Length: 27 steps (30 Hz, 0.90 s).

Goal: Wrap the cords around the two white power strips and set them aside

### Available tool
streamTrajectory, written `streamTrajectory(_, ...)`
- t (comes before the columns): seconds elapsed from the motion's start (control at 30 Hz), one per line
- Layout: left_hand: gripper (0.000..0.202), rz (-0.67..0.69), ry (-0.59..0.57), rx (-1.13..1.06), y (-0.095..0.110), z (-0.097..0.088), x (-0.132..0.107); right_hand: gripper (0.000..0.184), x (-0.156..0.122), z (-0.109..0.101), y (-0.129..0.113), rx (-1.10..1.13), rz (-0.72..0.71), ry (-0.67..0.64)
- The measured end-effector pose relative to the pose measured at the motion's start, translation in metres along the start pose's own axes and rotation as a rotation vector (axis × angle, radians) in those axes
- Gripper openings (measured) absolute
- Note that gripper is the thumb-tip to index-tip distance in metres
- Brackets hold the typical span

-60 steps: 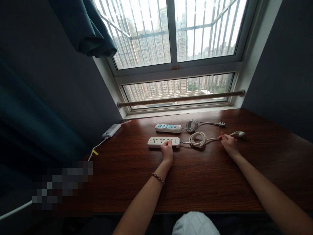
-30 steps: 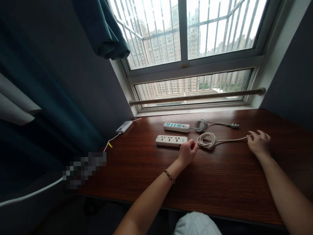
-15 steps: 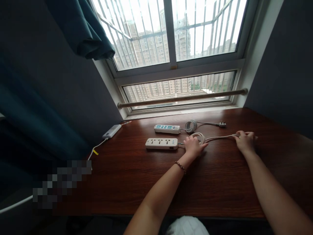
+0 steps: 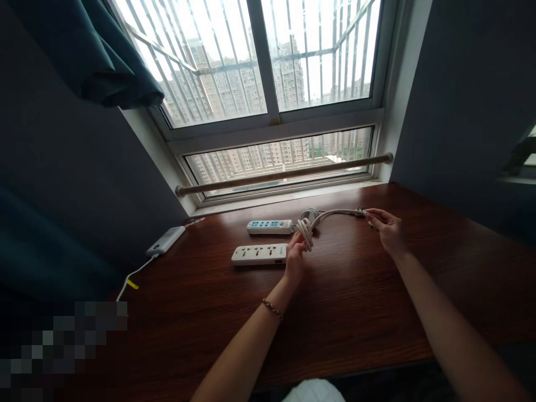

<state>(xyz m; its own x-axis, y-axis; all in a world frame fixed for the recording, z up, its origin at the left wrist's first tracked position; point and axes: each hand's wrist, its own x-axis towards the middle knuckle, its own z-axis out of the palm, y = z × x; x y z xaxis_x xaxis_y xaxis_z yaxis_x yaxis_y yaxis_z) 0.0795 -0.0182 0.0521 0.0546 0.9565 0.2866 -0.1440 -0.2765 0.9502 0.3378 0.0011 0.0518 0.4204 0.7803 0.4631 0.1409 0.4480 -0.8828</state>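
Note:
My left hand is closed round a coiled white power cord, holding the loops up on edge beside the nearer white power strip. That strip lies flat with its sockets up. The free length of cord arcs to the right, where the fingertips of my right hand pinch its end above the table. A plug shows only partly near those fingertips. Behind, a second power strip with blue sockets rests on the table, its grey coiled cord partly hidden by the white loops.
A reddish-brown wooden table spans the scene below a barred window. A white adapter-like box with a white cable lies at the table's left edge. A teal curtain hangs upper left; a rail crosses the window.
My left hand has lifted the coiled cord off the table and turned it on edge. My right hand has raised the cord's end, which now arcs upward. The whole view has shifted.

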Motion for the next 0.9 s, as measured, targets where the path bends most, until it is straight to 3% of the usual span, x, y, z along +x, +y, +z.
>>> streamTrajectory(0.1, 0.037, -0.031, -0.060, -0.156, 0.002, -0.016, -0.008, 0.033, -0.008, 0.007, -0.014, -0.045, -0.035, -0.146)
streamTrajectory(0.27, 0.039, -0.136, -0.013, -0.201, 0.005, -0.026, -0.016, 0.025, -0.021, 0.014, -0.034, -0.202, -0.202, -0.380)
streamTrajectory(0.6, 0.048, -0.209, -0.309, -0.066, 0.026, -0.033, -0.012, 0.020, -0.040, 0.042, -0.042, -0.251, -0.276, -0.590)
streamTrajectory(0.7, 0.042, -0.159, -0.273, -0.024, 0.026, -0.034, -0.011, 0.019, -0.041, 0.055, -0.037, -0.234, -0.254, -0.624)
streamTrajectory(0.8, 0.030, -0.054, -0.113, 0.134, 0.026, -0.036, -0.011, 0.019, -0.044, 0.072, -0.032, -0.249, -0.177, -0.616)
streamTrajectory(0.9, 0.027, -0.004, 0.002, 0.216, 0.028, -0.033, -0.014, 0.016, -0.060, 0.094, -0.038, -0.393, -0.201, -0.342)
